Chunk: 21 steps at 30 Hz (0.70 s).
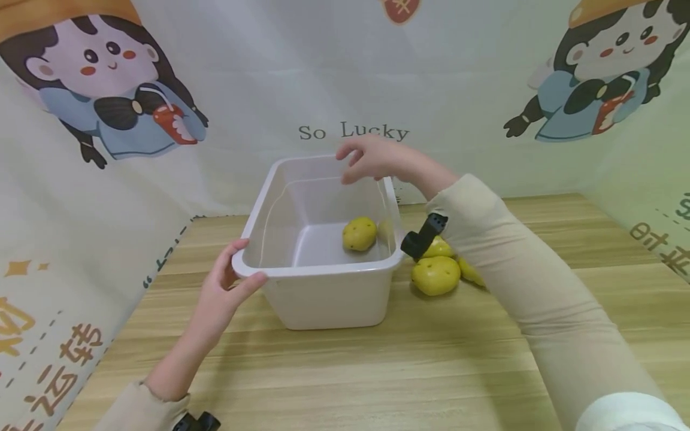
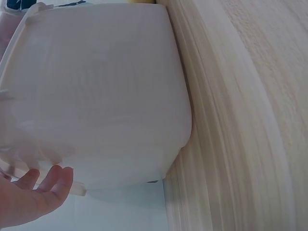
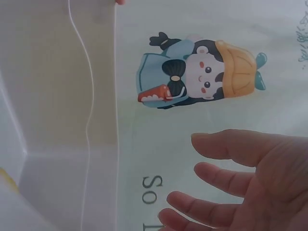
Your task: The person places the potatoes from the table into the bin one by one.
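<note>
A white plastic tub [image 1: 334, 299] stands upright on the wooden table, with one yellow potato [image 1: 359, 234] lying inside on its floor. My left hand [image 1: 226, 287] grips the tub's rim at the near left corner, thumb over the front edge and fingers along the side. In the left wrist view, that hand's fingers [image 2: 55, 185] curl against the tub's wall. Over the far right part of the rim hovers my right hand [image 1: 372, 158], its fingers loosely spread and nothing in them. The right wrist view shows the same relaxed fingers [image 3: 207, 209] away from the tub.
Several more potatoes [image 1: 435, 276] lie on the table [image 1: 334, 377] just right of the tub, partly hidden by my right sleeve and wrist camera. A printed cloth [image 1: 242, 78] hangs behind and at both sides of the table.
</note>
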Available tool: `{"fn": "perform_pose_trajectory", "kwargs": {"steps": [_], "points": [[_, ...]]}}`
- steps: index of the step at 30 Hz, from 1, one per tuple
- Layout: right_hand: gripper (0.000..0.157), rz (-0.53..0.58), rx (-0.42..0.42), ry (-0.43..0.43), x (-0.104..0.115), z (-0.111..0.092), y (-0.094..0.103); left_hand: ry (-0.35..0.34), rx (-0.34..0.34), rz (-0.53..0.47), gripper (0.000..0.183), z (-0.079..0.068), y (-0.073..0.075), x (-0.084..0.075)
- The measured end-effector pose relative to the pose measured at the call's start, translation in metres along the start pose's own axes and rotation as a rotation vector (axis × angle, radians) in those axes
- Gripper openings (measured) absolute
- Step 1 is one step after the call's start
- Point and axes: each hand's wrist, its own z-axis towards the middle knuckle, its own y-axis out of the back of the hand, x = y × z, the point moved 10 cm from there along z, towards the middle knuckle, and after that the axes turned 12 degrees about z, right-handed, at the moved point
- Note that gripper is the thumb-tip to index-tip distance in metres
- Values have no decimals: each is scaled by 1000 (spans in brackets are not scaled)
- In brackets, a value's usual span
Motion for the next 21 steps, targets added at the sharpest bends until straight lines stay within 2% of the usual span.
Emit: {"fn": "perform_pose_trajectory", "kwargs": {"steps": [11, 21], "points": [[52, 42, -33, -35, -38, -22, 23, -5, 5, -14, 57, 0, -1, -1], [54, 87, -60, -55, -74, -40, 33, -8, 1, -18, 56, 0, -1, 0]]}}
